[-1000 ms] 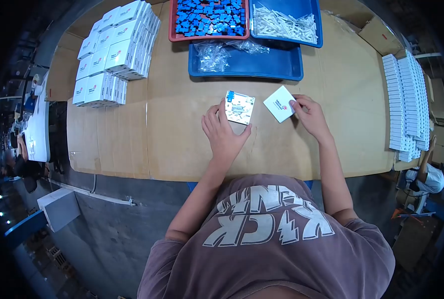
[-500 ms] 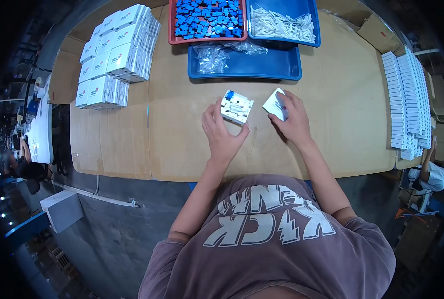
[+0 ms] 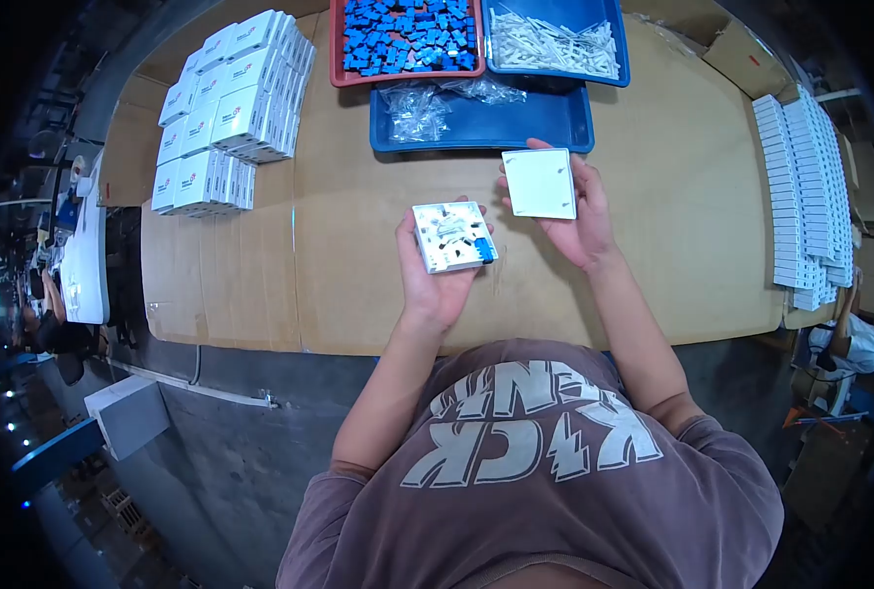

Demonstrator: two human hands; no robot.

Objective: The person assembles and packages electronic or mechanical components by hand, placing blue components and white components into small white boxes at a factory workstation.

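Note:
My left hand [image 3: 431,294] supports a square white fiber box base [image 3: 447,234] from below, fingers wrapped round its edges. The open side faces up, showing white inner fittings, dark spots and a blue adapter [image 3: 485,251] at the near right corner. Slightly farther out on the right, my right hand [image 3: 588,221] grips the flat white square cover [image 3: 539,185]. The cover's inner face is toward me, with small pegs near its corners. Base and cover are apart, both held above the cardboard-topped table [image 3: 358,285].
Beyond my hands are a red bin [image 3: 335,49] of blue adapters, a blue bin [image 3: 626,49] of white sticks and a blue tray [image 3: 545,113] holding clear plastic bags [image 3: 417,116]. White boxes [image 3: 231,108] are stacked at left, thin white pieces [image 3: 800,196] at right. Other people sit at both sides.
My left hand has brought the base nearer and turned it, so its blue adapter is now at the near right corner. My right hand has flipped the cover, from its printed face to its inner face.

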